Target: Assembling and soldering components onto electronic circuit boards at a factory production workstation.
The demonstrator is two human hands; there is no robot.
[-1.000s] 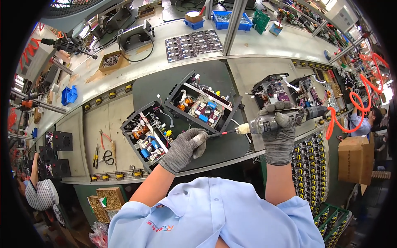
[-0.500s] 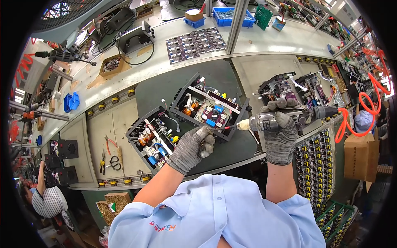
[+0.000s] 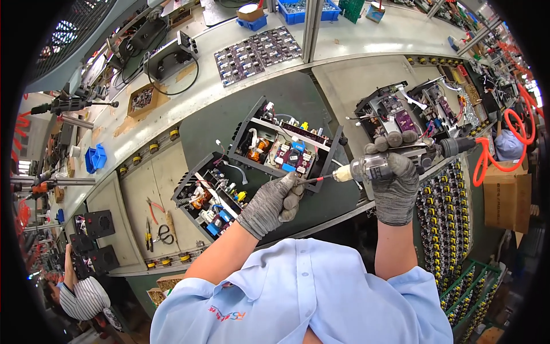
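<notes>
My right hand (image 3: 396, 186), in a grey knit glove, is wrapped round a pneumatic screwdriver (image 3: 372, 167) lying level, its long bit (image 3: 316, 180) pointing left. At the bit's tip are the closed fingertips of my gloved left hand (image 3: 272, 203); whatever they pinch is hidden. Just beyond the hands, an open black metal housing (image 3: 269, 121) with circuit boards, orange coils and blue parts sits on a dark green mat (image 3: 209, 129). A similar open housing (image 3: 211, 198) lies tilted beside my left hand, partly behind it.
More open housings (image 3: 395, 112) stand at right on the roller line. An orange coiled hose (image 3: 511, 133) trails from the screwdriver. Pliers (image 3: 153, 211) and scissors (image 3: 165, 234) lie at left. Circuit boards (image 3: 258, 56) rest on the far bench, and a metal post (image 3: 311, 31) rises there.
The view has shifted a little, so the bench appears higher and further left. Both hands keep their hold, with the bit still at my left fingertips; the screwdriver appears slightly further right.
</notes>
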